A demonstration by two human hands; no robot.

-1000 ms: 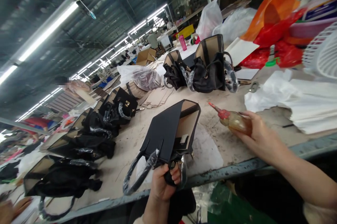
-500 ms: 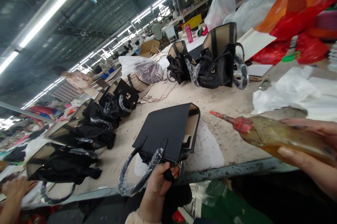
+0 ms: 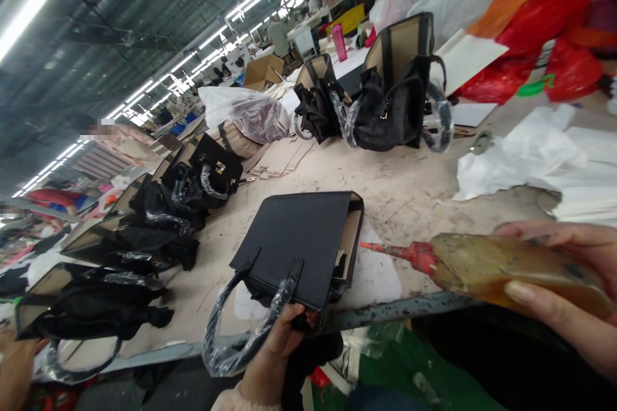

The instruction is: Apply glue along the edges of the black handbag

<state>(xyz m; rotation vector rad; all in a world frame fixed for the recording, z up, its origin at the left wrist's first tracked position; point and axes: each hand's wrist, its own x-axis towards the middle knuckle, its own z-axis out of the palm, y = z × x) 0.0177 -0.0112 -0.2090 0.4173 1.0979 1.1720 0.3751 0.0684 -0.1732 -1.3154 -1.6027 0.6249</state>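
at the table (image 3: 409,205), left hand (image 3: 282,337) grips black bag (image 3: 299,244), seemingly steadying it; right hand (image 3: 562,318) clasps bottle (image 3: 506,269), nozzle (image 3: 419,255) towards bag.

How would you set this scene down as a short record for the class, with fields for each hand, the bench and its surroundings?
Left hand: grips the boxy black leather-like handbag at its lower edge
Right hand: holds the translucent amber squeeze bottle
Nozzle: red, tapered, pointing toward the handbag
Surface: scuffed beige tabletop
Left side: row of black handbags with plastic-wrapped handles
Right side: crumpled white sheets
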